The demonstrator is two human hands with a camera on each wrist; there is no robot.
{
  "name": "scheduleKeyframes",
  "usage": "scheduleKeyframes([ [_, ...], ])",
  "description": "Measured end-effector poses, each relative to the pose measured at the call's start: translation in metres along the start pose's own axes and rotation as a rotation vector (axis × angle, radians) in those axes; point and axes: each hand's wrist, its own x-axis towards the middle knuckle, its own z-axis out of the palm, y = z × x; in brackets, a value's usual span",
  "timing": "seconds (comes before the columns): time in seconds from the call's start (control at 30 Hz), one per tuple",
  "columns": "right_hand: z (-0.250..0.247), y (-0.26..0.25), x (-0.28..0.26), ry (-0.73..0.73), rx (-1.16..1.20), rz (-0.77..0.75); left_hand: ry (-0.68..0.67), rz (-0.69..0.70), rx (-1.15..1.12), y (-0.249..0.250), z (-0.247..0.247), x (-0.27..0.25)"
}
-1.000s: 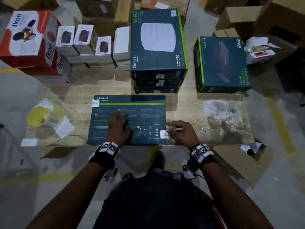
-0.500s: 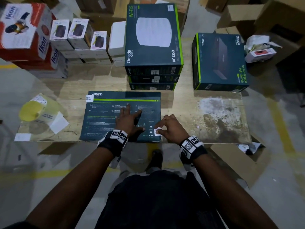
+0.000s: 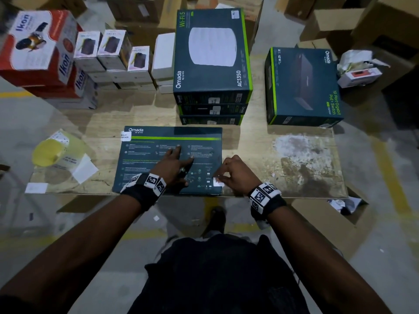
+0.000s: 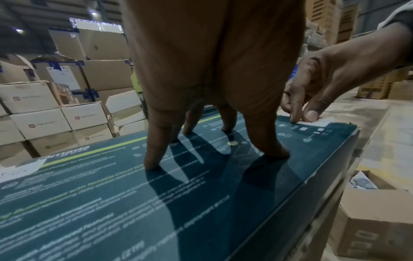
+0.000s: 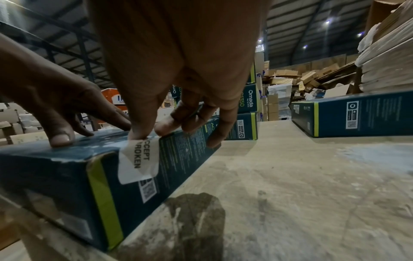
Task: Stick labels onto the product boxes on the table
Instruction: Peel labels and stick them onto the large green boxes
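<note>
The flat box [image 3: 169,159] lies at the near edge of the bench [image 3: 301,159]. One label [image 3: 125,136] is already fixed at its far left corner. A second label [image 5: 138,162] sits at the near right corner, folded over the edge: its upper part lies on the top face and its lower part hangs down the side face with the bottom edge lifting, so it does not appear fully pressed down.

The right hand [image 3: 235,175] has its thumb and forefinger tips on the upper part of this label; the remaining fingers are curled and hold nothing. Whether it pinches or only presses the label cannot be told. The left hand [image 3: 175,164] is released, with spread straight fingers pressing on the top face to steady the box.

Judged status: this box is near completion; smoothing the side flap remains.

Count:
- Dark boxes: the flat box, a stack of three [image 3: 212,64] behind it, one switch box [image 3: 303,87] to the right. White labels show on the near faces of the top two in the stack.
- Label roll [image 3: 48,152]: one, at the left, with loose white pieces beside it.
- Small boxes [image 3: 113,55] and red boxes [image 3: 38,46] at the far left; their exact number and labelling cannot be told.
</note>
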Motion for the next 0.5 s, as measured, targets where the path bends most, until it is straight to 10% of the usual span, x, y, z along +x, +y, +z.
scheduleKeyframes([
  [0.5, -0.0016, 0.0025, 0.0065, -0.014, -0.024, -0.08, -0.024, -0.026, 0.006, 0.0026, -0.0012, 0.0035],
])
